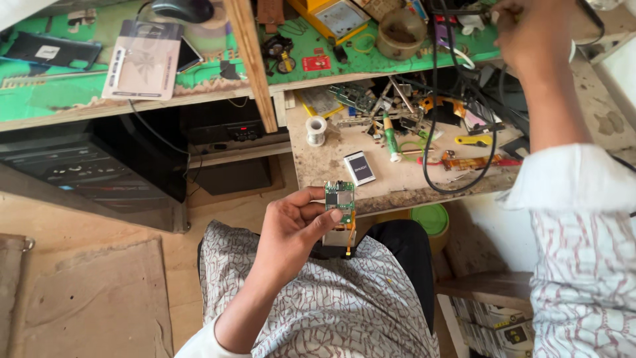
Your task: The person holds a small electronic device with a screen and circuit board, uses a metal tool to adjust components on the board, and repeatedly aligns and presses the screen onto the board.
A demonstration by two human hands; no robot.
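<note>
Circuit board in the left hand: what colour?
Green circuit board, with an orange flex strip below; head view.

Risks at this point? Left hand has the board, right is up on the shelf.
1. The left hand pinches the small green circuit board by its edges over the lap; its orange flex strip dangles and may snag or tear.
2. The right hand reaches among black cables; tugging one might drag parts off the cluttered workbench.
3. The solder spool sits near the bench edge and may roll off.

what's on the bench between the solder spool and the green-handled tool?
Head view: between the solder spool and the green-handled tool the worn bench top is mostly bare; a small dark phone battery lies just below that gap.
</note>
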